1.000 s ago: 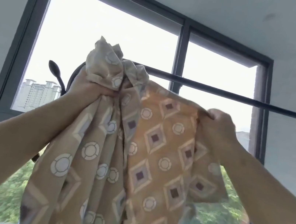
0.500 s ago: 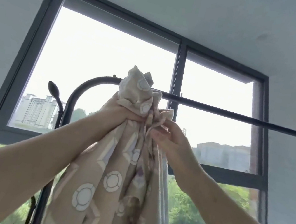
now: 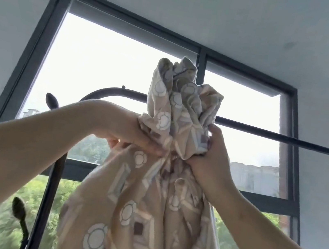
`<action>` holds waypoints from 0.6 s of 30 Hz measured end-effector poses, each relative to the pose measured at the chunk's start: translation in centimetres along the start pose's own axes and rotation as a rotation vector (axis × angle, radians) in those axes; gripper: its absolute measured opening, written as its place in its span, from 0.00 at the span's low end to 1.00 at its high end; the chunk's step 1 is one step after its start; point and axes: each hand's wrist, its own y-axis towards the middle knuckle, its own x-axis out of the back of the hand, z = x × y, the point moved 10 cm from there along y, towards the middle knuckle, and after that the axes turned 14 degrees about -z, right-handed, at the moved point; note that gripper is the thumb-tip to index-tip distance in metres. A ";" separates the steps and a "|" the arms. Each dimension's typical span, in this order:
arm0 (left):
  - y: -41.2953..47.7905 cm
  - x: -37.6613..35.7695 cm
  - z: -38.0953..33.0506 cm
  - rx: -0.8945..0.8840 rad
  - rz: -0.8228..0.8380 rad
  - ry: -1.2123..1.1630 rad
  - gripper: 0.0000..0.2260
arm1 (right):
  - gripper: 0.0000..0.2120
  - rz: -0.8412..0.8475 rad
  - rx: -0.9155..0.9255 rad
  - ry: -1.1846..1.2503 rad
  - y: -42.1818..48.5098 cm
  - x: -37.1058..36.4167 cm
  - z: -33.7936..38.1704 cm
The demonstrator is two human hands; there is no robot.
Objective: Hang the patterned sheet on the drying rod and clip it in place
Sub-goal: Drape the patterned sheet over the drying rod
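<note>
The sheet [image 3: 147, 197] is bunched between left hand [image 3: 128, 131] and right hand [image 3: 210, 157], before the rod [image 3: 286, 140] and window [image 3: 200, 65].

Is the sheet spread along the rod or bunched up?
Bunched. The left hand and right hand grip the patterned sheet gathered into a crumpled wad at the rod; the rest hangs in folds.
</note>
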 end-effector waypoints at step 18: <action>0.9 14.0 -10.9 -0.725 -0.763 -0.713 0.11 | 0.18 -0.567 0.323 -0.030 11.2 3.4 8.0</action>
